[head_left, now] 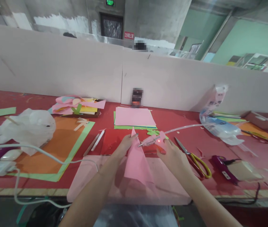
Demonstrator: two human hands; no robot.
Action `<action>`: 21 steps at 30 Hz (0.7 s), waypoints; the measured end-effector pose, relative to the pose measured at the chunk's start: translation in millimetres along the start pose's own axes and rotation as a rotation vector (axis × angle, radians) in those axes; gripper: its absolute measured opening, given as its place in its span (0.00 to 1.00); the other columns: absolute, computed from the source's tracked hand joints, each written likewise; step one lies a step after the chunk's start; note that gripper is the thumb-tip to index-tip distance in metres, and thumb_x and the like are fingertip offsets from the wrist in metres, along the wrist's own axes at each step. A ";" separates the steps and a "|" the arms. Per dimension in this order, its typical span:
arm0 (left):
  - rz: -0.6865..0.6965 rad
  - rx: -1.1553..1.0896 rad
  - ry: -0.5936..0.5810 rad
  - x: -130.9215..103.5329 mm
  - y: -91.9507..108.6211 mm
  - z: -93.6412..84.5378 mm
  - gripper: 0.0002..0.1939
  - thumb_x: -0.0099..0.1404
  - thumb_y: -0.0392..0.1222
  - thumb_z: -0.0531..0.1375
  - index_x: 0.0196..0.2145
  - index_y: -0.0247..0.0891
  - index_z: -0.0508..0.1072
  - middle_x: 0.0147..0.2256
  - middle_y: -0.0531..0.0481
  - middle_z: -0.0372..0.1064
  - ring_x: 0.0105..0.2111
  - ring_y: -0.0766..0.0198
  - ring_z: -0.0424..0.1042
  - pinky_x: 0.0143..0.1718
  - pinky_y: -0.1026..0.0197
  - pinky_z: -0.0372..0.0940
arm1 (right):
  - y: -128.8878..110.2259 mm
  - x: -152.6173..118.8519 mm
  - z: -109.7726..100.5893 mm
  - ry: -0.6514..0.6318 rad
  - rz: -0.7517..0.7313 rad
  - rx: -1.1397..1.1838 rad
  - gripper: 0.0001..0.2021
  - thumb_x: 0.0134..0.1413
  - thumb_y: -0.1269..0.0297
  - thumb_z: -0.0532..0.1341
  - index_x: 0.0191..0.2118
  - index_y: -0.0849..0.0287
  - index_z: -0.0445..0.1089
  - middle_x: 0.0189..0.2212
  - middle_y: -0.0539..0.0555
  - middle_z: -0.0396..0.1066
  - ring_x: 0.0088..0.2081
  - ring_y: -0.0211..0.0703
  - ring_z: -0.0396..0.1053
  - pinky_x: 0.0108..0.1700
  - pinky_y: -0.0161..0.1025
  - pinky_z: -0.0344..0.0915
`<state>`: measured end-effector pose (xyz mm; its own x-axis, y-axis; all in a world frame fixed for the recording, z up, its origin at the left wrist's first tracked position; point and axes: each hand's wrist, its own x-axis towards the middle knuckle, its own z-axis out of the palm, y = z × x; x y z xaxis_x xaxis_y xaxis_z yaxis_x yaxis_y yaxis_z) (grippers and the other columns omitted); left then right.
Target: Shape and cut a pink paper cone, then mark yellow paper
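Note:
My left hand (126, 142) pinches the upper part of a folded sheet of pink paper (135, 165), which stands up from the pale pink board (84, 183) in front of me. My right hand (171, 153) is closed around a clear pink hot glue gun (163, 138) with an orange trigger and a small lit light. The gun's metal nozzle points left at the paper's edge, near my left fingers; whether it touches cannot be made out. A clear glue stick (183, 127) runs out of the gun's back to the right. Red card (111, 142) lies behind the paper.
Yellow-handled scissors (198, 164) lie right of my right hand, beside a purple power strip (225, 170). Stacked pink sheets (135, 116) lie ahead. Leftward are two pens (98, 140), orange card (64, 138), a white plastic bag (27, 126) and a white cable (53, 159).

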<state>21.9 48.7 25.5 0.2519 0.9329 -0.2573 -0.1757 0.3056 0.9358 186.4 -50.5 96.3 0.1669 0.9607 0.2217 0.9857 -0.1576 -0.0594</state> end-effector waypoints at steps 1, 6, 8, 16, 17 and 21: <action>-0.003 -0.004 -0.007 -0.8 1.1 0.6 0.16 0.50 0.52 0.61 0.24 0.33 0.69 0.20 0.49 0.67 0.19 0.66 0.66 0.21 0.65 0.61 | 0.5 -0.9 -0.1 0.005 0.002 -0.004 0.12 0.51 0.61 0.55 0.41 0.59 0.62 0.35 0.57 0.68 0.29 0.43 0.67 0.25 0.35 0.51; -0.013 -0.018 -0.031 0.8 0.8 1.9 0.15 0.52 0.50 0.60 0.23 0.32 0.69 0.20 0.47 0.69 0.20 0.63 0.68 0.23 0.63 0.63 | 2.7 -4.7 3.2 0.041 -0.017 -0.007 0.12 0.52 0.60 0.54 0.42 0.59 0.61 0.36 0.57 0.69 0.31 0.45 0.69 0.27 0.35 0.52; -0.021 -0.010 -0.015 2.1 -0.5 1.4 0.16 0.51 0.50 0.60 0.23 0.32 0.69 0.21 0.46 0.70 0.20 0.63 0.68 0.22 0.64 0.63 | 2.5 -4.6 4.2 0.031 -0.011 -0.010 0.13 0.52 0.60 0.54 0.42 0.59 0.61 0.35 0.57 0.69 0.31 0.45 0.69 0.27 0.35 0.53; -0.022 -0.001 0.026 2.5 -1.5 0.1 0.15 0.51 0.50 0.62 0.24 0.33 0.68 0.20 0.50 0.67 0.18 0.67 0.65 0.22 0.65 0.61 | 2.1 -4.8 9.7 0.067 -0.039 -0.043 0.11 0.53 0.60 0.54 0.41 0.59 0.60 0.34 0.56 0.68 0.30 0.43 0.69 0.26 0.35 0.52; -0.020 0.007 0.031 3.1 -2.3 -0.1 0.15 0.50 0.50 0.62 0.24 0.33 0.69 0.20 0.50 0.67 0.18 0.67 0.65 0.22 0.65 0.61 | 1.9 -5.5 10.4 0.075 -0.041 -0.051 0.11 0.53 0.60 0.53 0.41 0.59 0.60 0.34 0.56 0.68 0.29 0.43 0.69 0.25 0.35 0.52; -0.022 0.022 0.027 4.6 -5.9 -0.7 0.17 0.49 0.53 0.62 0.25 0.34 0.69 0.20 0.50 0.67 0.19 0.65 0.67 0.21 0.65 0.60 | 0.5 -6.1 11.7 0.102 -0.041 -0.016 0.12 0.53 0.58 0.53 0.40 0.59 0.60 0.34 0.57 0.68 0.30 0.44 0.69 0.26 0.35 0.52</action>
<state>23.4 51.3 18.7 0.2300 0.9308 -0.2842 -0.1489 0.3222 0.9349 185.7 -53.8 83.5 0.1274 0.9382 0.3218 0.9918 -0.1235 -0.0326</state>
